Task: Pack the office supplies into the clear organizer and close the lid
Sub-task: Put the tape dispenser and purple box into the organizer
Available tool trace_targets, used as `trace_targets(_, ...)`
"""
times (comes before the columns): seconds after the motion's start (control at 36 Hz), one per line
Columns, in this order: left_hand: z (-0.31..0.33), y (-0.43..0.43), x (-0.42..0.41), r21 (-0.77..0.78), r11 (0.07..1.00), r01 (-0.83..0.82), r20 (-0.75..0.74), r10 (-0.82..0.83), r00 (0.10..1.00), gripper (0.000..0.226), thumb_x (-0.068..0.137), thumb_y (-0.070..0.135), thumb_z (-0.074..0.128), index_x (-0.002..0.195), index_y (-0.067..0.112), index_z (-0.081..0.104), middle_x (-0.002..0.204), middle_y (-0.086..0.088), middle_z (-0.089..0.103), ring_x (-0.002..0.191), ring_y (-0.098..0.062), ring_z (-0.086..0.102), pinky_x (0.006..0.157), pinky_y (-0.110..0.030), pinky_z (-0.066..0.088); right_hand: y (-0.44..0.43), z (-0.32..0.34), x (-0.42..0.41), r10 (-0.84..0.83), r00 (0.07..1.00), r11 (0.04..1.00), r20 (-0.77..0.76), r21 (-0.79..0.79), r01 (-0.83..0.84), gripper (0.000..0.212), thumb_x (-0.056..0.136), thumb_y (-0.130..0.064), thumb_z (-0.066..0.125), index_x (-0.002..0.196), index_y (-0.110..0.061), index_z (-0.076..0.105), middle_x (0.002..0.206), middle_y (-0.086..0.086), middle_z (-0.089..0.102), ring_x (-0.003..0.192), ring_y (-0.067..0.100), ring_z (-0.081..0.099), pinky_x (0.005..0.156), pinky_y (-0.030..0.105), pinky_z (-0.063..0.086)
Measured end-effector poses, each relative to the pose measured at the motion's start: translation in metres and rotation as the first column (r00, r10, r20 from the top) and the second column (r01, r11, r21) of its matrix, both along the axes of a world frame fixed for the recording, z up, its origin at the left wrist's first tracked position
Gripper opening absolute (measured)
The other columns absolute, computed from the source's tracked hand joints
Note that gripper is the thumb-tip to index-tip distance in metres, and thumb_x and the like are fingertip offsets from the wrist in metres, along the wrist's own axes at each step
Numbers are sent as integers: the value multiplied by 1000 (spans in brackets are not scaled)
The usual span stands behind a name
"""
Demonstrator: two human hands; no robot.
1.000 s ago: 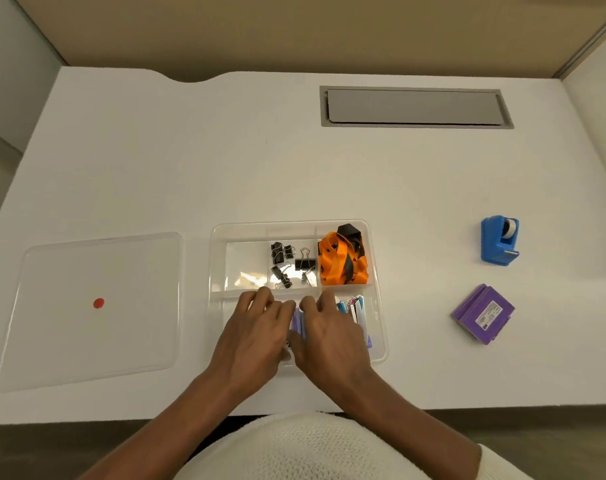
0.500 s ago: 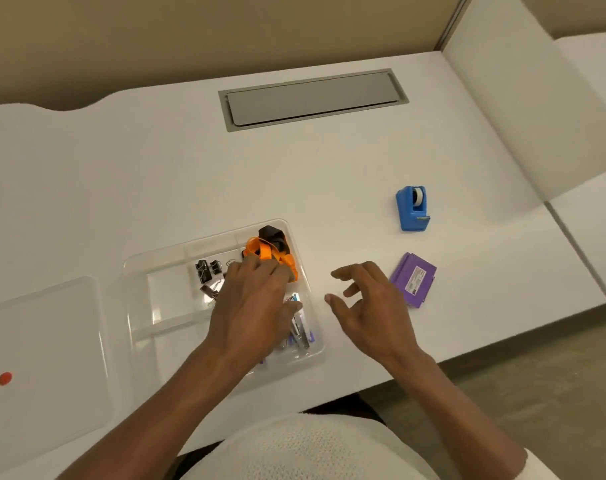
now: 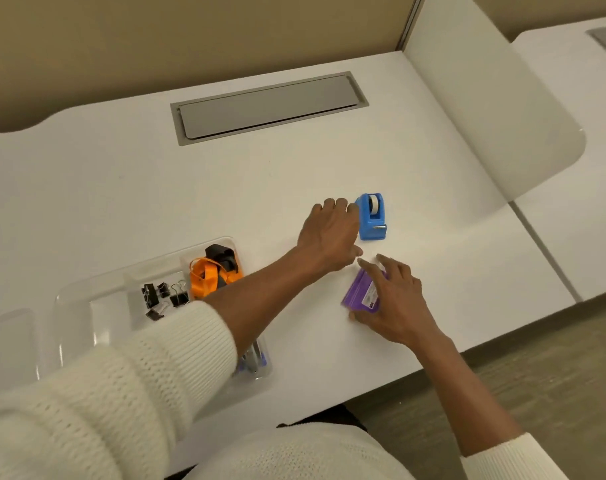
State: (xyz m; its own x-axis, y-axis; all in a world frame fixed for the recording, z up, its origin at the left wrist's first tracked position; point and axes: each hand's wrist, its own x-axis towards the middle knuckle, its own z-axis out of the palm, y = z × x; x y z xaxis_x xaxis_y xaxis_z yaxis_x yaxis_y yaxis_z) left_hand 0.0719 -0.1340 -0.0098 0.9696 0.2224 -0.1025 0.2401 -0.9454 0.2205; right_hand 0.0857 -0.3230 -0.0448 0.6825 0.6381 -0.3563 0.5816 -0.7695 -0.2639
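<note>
The clear organizer (image 3: 73, 296) lies at the left of the white desk and holds black binder clips (image 3: 160, 299), an orange lanyard (image 3: 212, 276) and pens (image 3: 257, 355) partly under my left sleeve. My left hand (image 3: 329, 233) reaches across to the blue tape dispenser (image 3: 372, 216); its fingertips touch the dispenser's left side and the fingers are apart. My right hand (image 3: 396, 303) lies over the purple pack of sticky notes (image 3: 358, 294) on the desk, with the thumb at its near edge and the fingers at its far edge.
The clear lid (image 3: 3, 341) lies flat at the far left, cut off by the frame. A grey cable hatch (image 3: 270, 105) is set into the back of the desk. A white divider panel (image 3: 495, 116) stands at the right. The desk's front edge runs just behind my right wrist.
Both hands left the organizer and moved right. The left hand crossed over to the tape dispenser, and the right hand came down on the purple pack. The view has swung right.
</note>
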Motion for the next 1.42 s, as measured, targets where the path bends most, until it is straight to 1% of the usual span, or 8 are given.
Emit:
trace_targets(0.31,-37,-2,51,-230,973,23,-18,-28,999,114,68,51,90,151,7,26,144,-10,41,128,-29,48,99,-41,49,-5,-5,9,158,985,987,74,16,-159,99,67,-51,86,149,-35,31,146,0,36,134,22,37,97,34,49)
trace_targets(0.56,-43,6,61,-321,947,21,31,-12,999,100,74,41,85,151,8,30,152,-6,37,128,-27,46,97,-40,48,-1,-1,5,213,974,977,71,0,-214,93,68,-55,81,147,-37,35,147,-3,33,135,21,33,98,32,49)
trace_targets(0.69,-38,9,66,-342,940,16,40,-2,999,81,72,29,87,137,9,44,136,-5,48,117,-24,48,86,-38,52,2,-1,7,208,977,978,50,6,-208,94,65,-54,84,145,-38,37,146,-4,35,133,22,36,95,31,51)
trace_targets(0.86,-20,20,48,-405,914,-4,120,57,991,75,71,25,87,133,10,47,132,-4,49,115,-21,47,89,-38,52,4,-2,10,172,984,984,45,43,-174,94,61,-58,85,141,-40,39,141,-6,35,128,18,38,90,28,52)
trace_targets(1.08,18,58,-41,-472,880,-50,266,196,944,82,69,30,89,138,13,47,132,-2,52,115,-17,50,94,-32,49,31,18,0,109,993,986,45,122,-113,89,62,-51,89,138,-37,46,134,-1,42,124,20,42,80,36,58)
trace_targets(1.19,41,84,-110,-482,867,-129,283,293,914,84,69,37,90,139,17,47,133,2,53,116,-11,51,96,-26,46,58,40,-8,122,989,964,87,226,-139,87,60,-46,92,136,-36,50,130,-2,44,122,21,44,71,31,50)
trace_targets(1.31,58,111,-202,-480,839,-257,240,407,881,86,66,36,91,138,25,47,133,8,53,116,-9,53,94,-19,47,99,61,-28,208,976,912,65,349,-218,83,61,-46,91,134,-40,50,128,-6,46,120,17,46,71,31,51)
trace_targets(1.42,61,123,-295,-459,797,-392,187,518,835,85,64,36,93,136,29,48,132,12,55,116,-6,54,99,-27,50,146,71,-60,338,941,854,8,418,-310,81,62,-51,89,133,-41,50,127,-7,48,118,13,47,74,26,53)
